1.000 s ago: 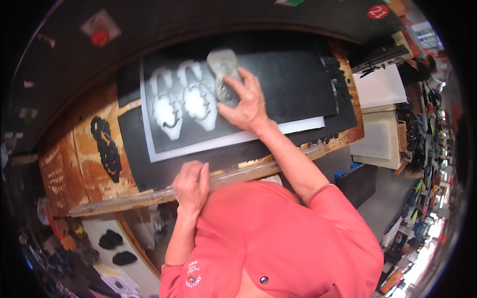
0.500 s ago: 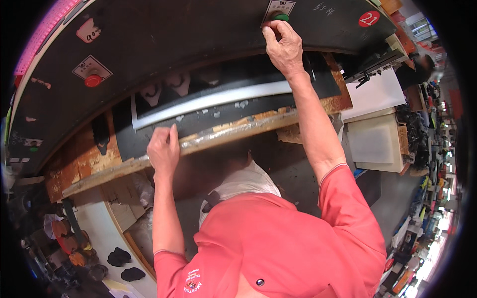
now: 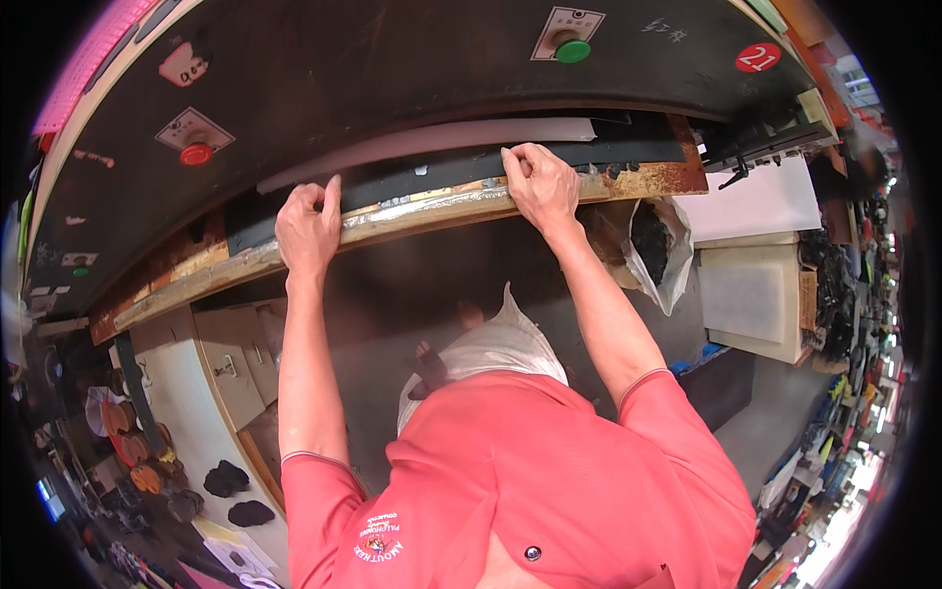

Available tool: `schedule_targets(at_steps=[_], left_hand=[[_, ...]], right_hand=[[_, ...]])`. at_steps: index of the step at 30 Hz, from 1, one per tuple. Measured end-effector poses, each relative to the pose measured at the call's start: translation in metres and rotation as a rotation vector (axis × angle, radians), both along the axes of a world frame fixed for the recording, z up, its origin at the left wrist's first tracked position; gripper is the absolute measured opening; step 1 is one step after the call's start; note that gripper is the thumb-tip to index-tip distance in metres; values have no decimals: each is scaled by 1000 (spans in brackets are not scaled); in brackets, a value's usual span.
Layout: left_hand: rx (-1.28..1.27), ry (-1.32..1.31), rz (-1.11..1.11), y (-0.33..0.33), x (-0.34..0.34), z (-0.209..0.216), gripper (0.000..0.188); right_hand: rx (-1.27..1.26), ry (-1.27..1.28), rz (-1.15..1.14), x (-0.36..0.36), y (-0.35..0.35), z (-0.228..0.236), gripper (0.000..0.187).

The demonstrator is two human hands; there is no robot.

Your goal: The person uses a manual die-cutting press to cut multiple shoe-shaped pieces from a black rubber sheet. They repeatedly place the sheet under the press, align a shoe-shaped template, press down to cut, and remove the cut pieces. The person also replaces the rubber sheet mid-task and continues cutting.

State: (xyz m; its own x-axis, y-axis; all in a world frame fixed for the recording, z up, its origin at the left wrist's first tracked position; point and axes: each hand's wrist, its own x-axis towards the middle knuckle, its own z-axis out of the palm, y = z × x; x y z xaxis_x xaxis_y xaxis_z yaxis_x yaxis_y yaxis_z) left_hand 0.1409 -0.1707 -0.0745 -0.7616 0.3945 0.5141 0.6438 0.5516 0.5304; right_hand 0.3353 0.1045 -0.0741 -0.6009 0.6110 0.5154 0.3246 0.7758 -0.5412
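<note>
Both of my hands are at the front edge of a machine bed, under a large dark panel [image 3: 373,69]. My left hand [image 3: 308,228] is closed, its fingers curled over the worn wooden edge [image 3: 422,208] beside a black sheet [image 3: 442,169]. Further right, my right hand [image 3: 544,188] is also closed, thumb and forefinger together at the sheet's front margin. Whatever either hand pinches is hidden. Behind the fingers, a long whitish board [image 3: 432,142] lies on the black sheet, partly covered by the panel. Small pale scraps dot the sheet.
The panel carries a green button [image 3: 572,49] and a red button [image 3: 195,153]. An open bag with dark contents [image 3: 662,250] stands below the bed's right end. White sheets [image 3: 760,201] lie at the right. Black pieces [image 3: 228,478] rest on a pale surface at lower left.
My right hand has left the green button and come down to the bed's front edge. My left hand stays at that edge. The gap between panel and bed looks narrower.
</note>
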Motion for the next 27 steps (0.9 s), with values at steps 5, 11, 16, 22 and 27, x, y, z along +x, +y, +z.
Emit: schedule_targets(at_steps=[5, 11, 16, 22, 27], left_hand=[[-22, -24, 18, 0, -1, -2, 41], [-12, -4, -27, -3, -3, -5, 43], [-24, -67, 0, -2, 2, -3, 40], [8, -78, -46, 0, 8, 0, 32], [-18, -146, -105, -2, 6, 2, 31]], right_hand=[[10, -11, 52, 4, 1, 2, 22], [-94, -16, 108, 8, 6, 1, 23], [-65, 8, 126, 11, 6, -2, 19], [-378, -85, 21, 8, 6, 7, 24], [-376, 67, 83, -42, 1, 30, 16]])
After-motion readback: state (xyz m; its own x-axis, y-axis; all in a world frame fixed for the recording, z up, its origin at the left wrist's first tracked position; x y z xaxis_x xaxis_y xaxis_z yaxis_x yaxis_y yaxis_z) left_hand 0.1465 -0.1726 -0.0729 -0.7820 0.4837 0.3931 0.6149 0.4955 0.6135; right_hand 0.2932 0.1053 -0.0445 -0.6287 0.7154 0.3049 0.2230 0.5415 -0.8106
